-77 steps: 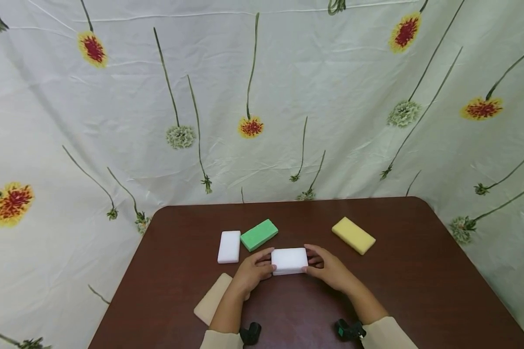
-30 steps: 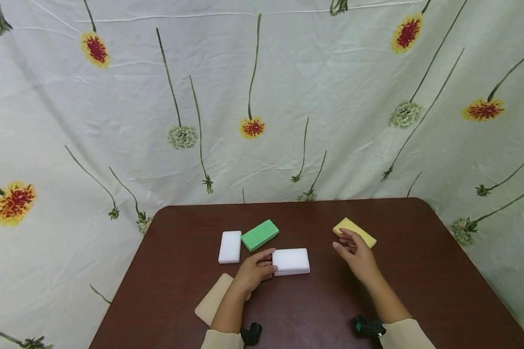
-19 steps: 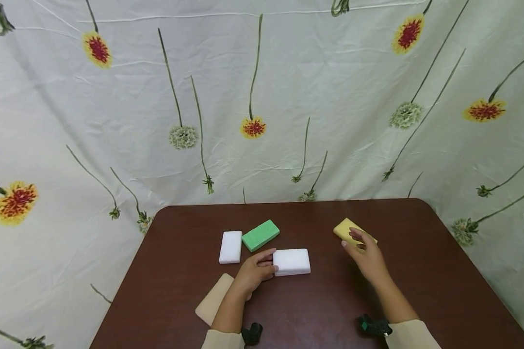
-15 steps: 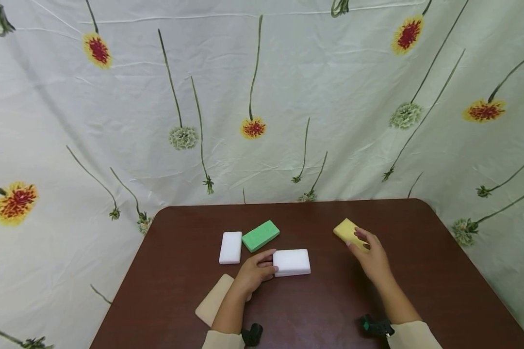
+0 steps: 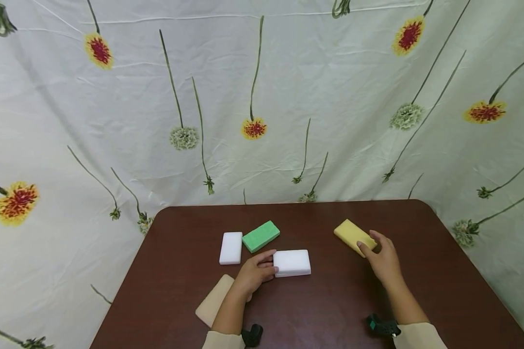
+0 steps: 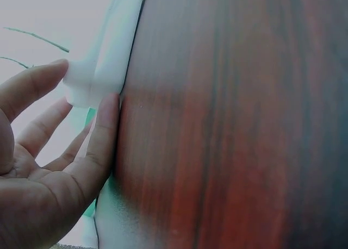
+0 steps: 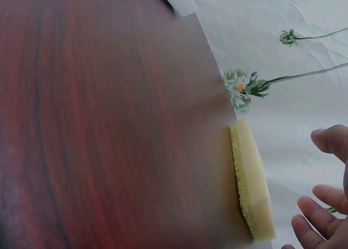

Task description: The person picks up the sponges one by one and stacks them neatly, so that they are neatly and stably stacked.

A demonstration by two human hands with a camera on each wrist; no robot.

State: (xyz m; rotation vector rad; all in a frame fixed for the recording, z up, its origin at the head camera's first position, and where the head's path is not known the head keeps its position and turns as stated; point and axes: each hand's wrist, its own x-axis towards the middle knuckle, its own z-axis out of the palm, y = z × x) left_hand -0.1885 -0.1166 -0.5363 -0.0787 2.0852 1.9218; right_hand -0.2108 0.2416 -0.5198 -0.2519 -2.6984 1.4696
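In the head view my left hand (image 5: 254, 273) holds the left end of a white sponge (image 5: 292, 262) between thumb and fingers. A seam runs along the side of this white block (image 6: 100, 53) in the left wrist view, like two layers lying flush. My right hand (image 5: 383, 258) hovers at the near right end of a yellow sponge (image 5: 350, 234), thumb and index finger spread. The right wrist view shows a gap between the right hand's fingers (image 7: 321, 219) and the yellow sponge, which lies on the table.
Behind my left hand lie another white sponge (image 5: 230, 248) and a green sponge (image 5: 260, 236), close side by side. A beige flat piece (image 5: 215, 299) is partly covered by the left forearm. The brown table (image 5: 314, 315) ends at a flowered cloth (image 5: 227, 87) behind.
My right hand has left the central white sponge, moved right to the yellow sponge and slid toward its near right end. The left hand stays at the white sponge.
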